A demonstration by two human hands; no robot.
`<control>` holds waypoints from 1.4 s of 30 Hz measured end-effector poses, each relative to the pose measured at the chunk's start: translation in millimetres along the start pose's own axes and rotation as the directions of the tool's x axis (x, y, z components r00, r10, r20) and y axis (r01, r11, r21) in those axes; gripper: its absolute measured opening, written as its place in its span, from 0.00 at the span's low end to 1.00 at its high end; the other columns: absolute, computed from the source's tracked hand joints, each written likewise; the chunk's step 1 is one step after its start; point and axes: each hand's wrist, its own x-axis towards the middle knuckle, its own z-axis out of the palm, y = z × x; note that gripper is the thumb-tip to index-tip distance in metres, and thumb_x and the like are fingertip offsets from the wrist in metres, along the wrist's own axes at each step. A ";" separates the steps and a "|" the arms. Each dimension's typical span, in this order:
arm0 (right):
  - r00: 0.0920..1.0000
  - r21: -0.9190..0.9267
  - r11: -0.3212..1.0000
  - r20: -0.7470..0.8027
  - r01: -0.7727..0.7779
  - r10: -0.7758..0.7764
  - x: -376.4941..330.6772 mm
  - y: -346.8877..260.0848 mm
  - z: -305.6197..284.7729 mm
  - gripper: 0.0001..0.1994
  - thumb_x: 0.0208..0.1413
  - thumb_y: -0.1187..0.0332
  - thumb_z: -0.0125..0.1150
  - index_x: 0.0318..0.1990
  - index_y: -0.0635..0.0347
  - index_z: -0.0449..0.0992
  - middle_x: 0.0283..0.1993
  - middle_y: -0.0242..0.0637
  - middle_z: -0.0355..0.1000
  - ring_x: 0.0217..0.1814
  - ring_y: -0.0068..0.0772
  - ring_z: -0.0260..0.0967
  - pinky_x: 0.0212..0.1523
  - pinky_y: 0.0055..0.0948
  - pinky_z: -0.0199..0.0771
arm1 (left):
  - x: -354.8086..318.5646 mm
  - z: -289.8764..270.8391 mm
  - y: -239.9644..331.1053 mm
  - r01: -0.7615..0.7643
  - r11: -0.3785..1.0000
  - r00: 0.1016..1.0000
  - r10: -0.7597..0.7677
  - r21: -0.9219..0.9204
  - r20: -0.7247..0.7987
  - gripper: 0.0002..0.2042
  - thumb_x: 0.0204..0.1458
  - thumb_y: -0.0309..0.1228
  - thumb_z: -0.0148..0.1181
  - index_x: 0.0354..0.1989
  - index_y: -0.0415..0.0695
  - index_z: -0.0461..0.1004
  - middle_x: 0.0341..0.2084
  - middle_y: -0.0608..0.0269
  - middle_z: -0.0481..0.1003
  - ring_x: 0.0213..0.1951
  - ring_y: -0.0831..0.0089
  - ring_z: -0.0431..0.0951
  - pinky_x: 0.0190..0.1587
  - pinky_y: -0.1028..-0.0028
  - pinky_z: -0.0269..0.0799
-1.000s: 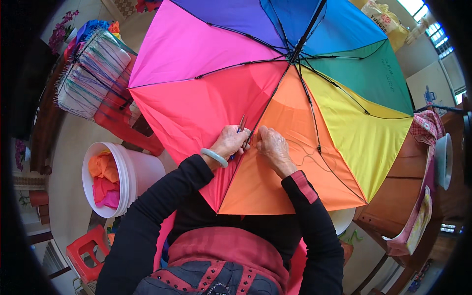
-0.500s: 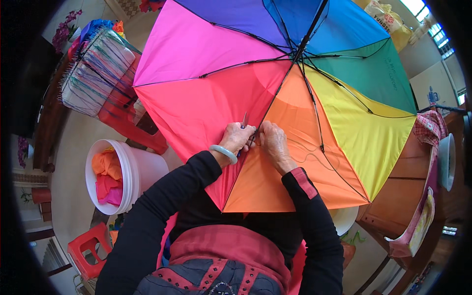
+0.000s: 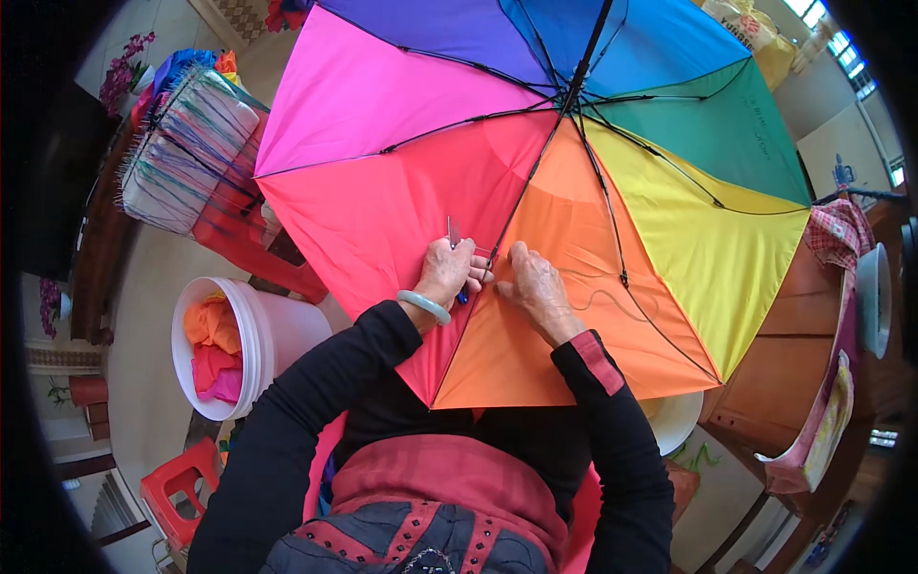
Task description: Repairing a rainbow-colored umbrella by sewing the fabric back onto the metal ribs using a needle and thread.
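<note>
An open rainbow umbrella [image 3: 382, 225] lies over my lap, its underside and black ribs toward me. My left hand [image 3: 446, 272], with a pale bangle at the wrist, is closed around small scissors [image 3: 453, 231]. Their metal blades point away from me and a bit of blue handle shows below the fingers. Its fingertips reach the black rib [image 3: 516, 210] between the red and orange panels. Just right of that rib, my right hand [image 3: 538, 293] is closed over the orange panel; what its fingers pinch is hidden. A thin thread [image 3: 598, 293] loops across the orange cloth beside it.
At left stands a white bucket [image 3: 287, 335] with orange and pink cloth inside. Behind it, a white basket [image 3: 182, 158] draped with coloured threads rests on a red stool [image 3: 239, 244]. Another red stool [image 3: 158, 493] is at lower left, a wooden cabinet [image 3: 765, 383] at right.
My right hand has drawn slightly back from the rib, and my left fingers have spread a little toward it. The scissors have shifted slightly left. The umbrella has moved slightly in view.
</note>
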 end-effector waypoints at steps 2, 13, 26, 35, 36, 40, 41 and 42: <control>1.000 0.011 1.000 0.009 -0.004 0.004 -1.3 0.5 0.5 0.20 0.36 0.69 0.64 0.36 0.62 0.60 0.34 0.53 0.67 0.38 0.54 0.68 0.35 0.44 0.69 | -0.5 -0.2 1.3 0.012 1.000 1.000 -0.012 0.017 0.015 0.12 0.54 0.33 0.43 0.33 0.33 0.64 0.23 0.54 0.71 0.20 0.69 0.75 0.16 0.79 0.68; 0.999 0.033 0.999 -0.047 -0.010 0.011 -5.8 -1.3 3.6 0.20 0.36 0.68 0.64 0.36 0.63 0.60 0.34 0.53 0.67 0.37 0.55 0.67 0.35 0.44 0.68 | 1.1 -3.8 3.6 0.012 0.997 0.990 -0.022 0.073 0.141 0.10 0.53 0.33 0.49 0.31 0.37 0.67 0.21 0.62 0.71 0.21 0.76 0.74 0.18 0.83 0.67; 0.951 0.124 0.983 -0.296 0.132 -0.090 14.7 21.5 17.0 0.07 0.49 0.69 0.48 0.26 0.64 0.62 0.19 0.51 0.67 0.26 0.55 0.67 0.25 0.46 0.65 | 0.5 -1.1 12.4 0.090 0.991 0.967 -0.110 0.096 0.230 0.08 0.52 0.31 0.51 0.26 0.40 0.67 0.18 0.66 0.69 0.17 0.81 0.70 0.16 0.84 0.63; 0.971 0.667 0.714 0.061 -0.213 0.232 7.1 -4.0 1.9 0.05 0.49 0.72 0.46 0.26 0.64 0.63 0.15 0.49 0.64 0.22 0.51 0.67 0.22 0.41 0.65 | 3.3 -3.2 5.7 0.067 0.995 0.971 -0.082 0.074 0.223 0.08 0.51 0.32 0.51 0.27 0.39 0.67 0.19 0.64 0.70 0.17 0.80 0.70 0.14 0.84 0.64; 0.971 0.665 0.716 0.060 -0.212 0.231 8.4 2.3 6.3 0.05 0.49 0.72 0.46 0.26 0.64 0.63 0.15 0.49 0.64 0.22 0.51 0.67 0.22 0.41 0.65 | 2.1 -1.4 3.6 0.066 0.995 0.971 -0.081 0.071 0.224 0.08 0.51 0.32 0.51 0.27 0.39 0.67 0.19 0.64 0.70 0.17 0.80 0.70 0.14 0.84 0.64; 0.933 0.171 0.968 -0.342 0.183 -0.116 4.2 54.0 -6.0 0.07 0.52 0.67 0.47 0.29 0.61 0.67 0.22 0.34 0.68 0.15 0.23 0.64 0.12 0.26 0.62 | -4.5 11.7 -1.0 -0.033 0.999 0.991 0.029 0.025 0.134 0.08 0.50 0.31 0.51 0.29 0.38 0.67 0.20 0.62 0.70 0.17 0.78 0.72 0.14 0.83 0.64; 0.966 0.359 0.928 -0.258 0.102 -0.007 -4.0 55.9 -32.8 0.07 0.53 0.66 0.48 0.29 0.60 0.67 0.26 0.36 0.69 0.15 0.23 0.63 0.12 0.25 0.63 | -3.2 6.7 -3.1 -0.042 0.999 0.991 0.038 0.031 0.125 0.08 0.50 0.31 0.50 0.29 0.38 0.67 0.20 0.62 0.70 0.17 0.78 0.72 0.14 0.83 0.65; 0.977 0.663 0.744 -0.097 -0.078 0.189 -17.1 23.2 -74.1 0.09 0.55 0.64 0.47 0.28 0.59 0.66 0.29 0.35 0.67 0.18 0.20 0.64 0.15 0.21 0.64 | -2.1 -6.4 -6.0 -0.050 0.998 0.995 0.047 0.030 0.091 0.08 0.50 0.31 0.50 0.30 0.37 0.67 0.20 0.62 0.70 0.18 0.77 0.73 0.14 0.83 0.65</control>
